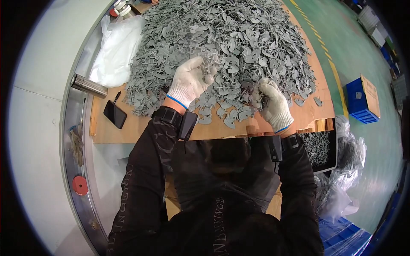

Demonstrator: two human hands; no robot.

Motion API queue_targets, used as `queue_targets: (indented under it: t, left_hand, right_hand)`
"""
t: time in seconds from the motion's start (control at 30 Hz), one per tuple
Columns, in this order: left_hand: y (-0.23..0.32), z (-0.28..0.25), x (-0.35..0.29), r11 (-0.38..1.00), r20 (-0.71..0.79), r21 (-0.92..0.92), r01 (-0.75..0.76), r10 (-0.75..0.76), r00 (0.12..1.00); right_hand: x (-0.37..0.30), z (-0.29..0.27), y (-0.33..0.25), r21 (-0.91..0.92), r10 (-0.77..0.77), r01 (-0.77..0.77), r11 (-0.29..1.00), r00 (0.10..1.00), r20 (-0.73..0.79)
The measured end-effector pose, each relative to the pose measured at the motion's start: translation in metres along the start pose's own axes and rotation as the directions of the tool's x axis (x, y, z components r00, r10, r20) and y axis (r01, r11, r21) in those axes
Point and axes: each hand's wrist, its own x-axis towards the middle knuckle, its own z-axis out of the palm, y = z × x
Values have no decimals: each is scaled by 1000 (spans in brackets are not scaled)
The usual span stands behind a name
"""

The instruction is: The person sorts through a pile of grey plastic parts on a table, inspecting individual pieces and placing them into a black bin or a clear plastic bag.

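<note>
A large heap of small grey moulded parts (230, 42), some flat and curved and others thin and branching like sprues, covers the wooden tabletop (141, 134). My left hand (189, 81), in a white knit glove with a blue cuff edge, reaches over the near side of the heap. Its fingers are closed around a slightly blurred bunch of branching grey pieces (209, 68). To the right, my right hand (275, 102), gloved the same way, is curled shut at the heap's near edge. Dark grey pieces (261, 101) show between its fingers and palm. Loose flat curved pieces (230, 119) lie between the hands.
At the left lie a phone (115, 114), a steel thermos (89, 85) and a white plastic bag (115, 55). Below the right tabletop edge, a dark bin (333, 153) holds branching grey pieces. Clear plastic wrap (346, 170) and a blue crate (358, 102) are farther right.
</note>
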Motion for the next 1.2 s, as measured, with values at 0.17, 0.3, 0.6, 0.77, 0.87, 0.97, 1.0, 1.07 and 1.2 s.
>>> queue_targets:
  t: [0.17, 0.3, 0.6, 0.77, 0.87, 0.97, 1.0, 1.07, 1.2]
  left_hand:
    - [-8, 4, -9, 999, 135, 2, 33, -33, 990]
    - [-23, 23, -13, 999, 116, 39, 39, -43, 992]
    - [-80, 59, -7, 971, 193, 47, 235, -240, 952]
    - [-127, 95, -3, 915, 148, 214, 341, -376, 915]
    - [-156, 109, 5, 885, 140, 299, 357, -411, 901]
    - [-188, 125, 17, 861, 187, 300, 410, -475, 860]
    - [-200, 130, 20, 849, 193, 312, 426, -496, 847]
    - [-229, 151, 20, 843, 185, 312, 438, -506, 842]
    - [-262, 164, 25, 797, 226, 274, 538, -597, 770]
  right_hand:
    - [-7, -7, 2, 17, 3, -4, 1000, 998, 60]
    - [-14, -14, 1, 140, -18, 12, 990, 999, 38]
    - [-46, -41, -7, 394, -87, 63, 917, 995, 45]
    - [-84, -56, -22, 376, -198, 183, 908, 980, 0]
    - [-110, -62, -33, 336, -234, 262, 905, 964, -123]
    - [-130, -83, -37, -404, -573, 478, 780, 805, -152]
    - [-137, -93, -40, -406, -588, 487, 773, 791, -170]
    - [-155, -121, -45, 207, -393, 426, 881, 901, -185]
    - [-187, -136, -60, 525, -331, 388, 758, 922, -203]
